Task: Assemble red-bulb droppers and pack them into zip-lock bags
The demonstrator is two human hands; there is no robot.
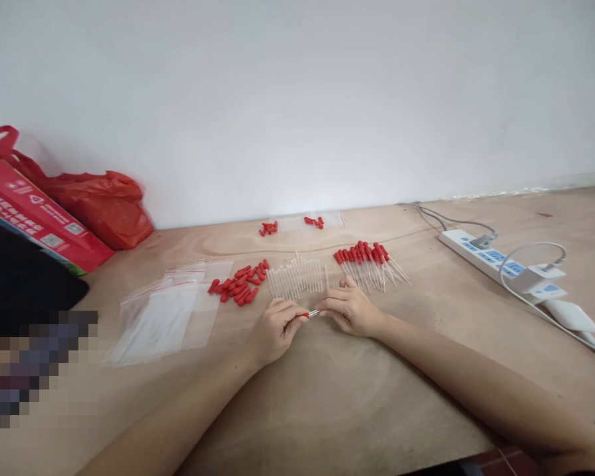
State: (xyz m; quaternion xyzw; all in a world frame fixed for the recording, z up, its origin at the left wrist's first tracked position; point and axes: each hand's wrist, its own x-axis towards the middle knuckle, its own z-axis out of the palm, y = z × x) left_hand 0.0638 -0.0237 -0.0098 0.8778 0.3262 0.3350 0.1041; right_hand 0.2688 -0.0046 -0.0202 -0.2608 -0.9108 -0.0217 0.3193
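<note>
My left hand [280,325] is closed on a red rubber dropper bulb [306,315], mostly hidden by the fingers. The fingers of my right hand [351,309] pinch a thin clear dropper tube [314,312], whose end meets the bulb between the two hands. Beyond them lies a row of loose clear tubes [295,276]. A pile of loose red bulbs [240,283] sits to its left. On the right, several droppers [369,263] with red bulbs fitted lie side by side, tips toward me.
Clear zip bags [171,314] lie at the left. Small bags with more red bulbs [315,222] and tubes are near the wall. A white power strip [496,261] with plugs and cables stands right. A red plastic bag [104,205] and a red box [39,208] fill the far left.
</note>
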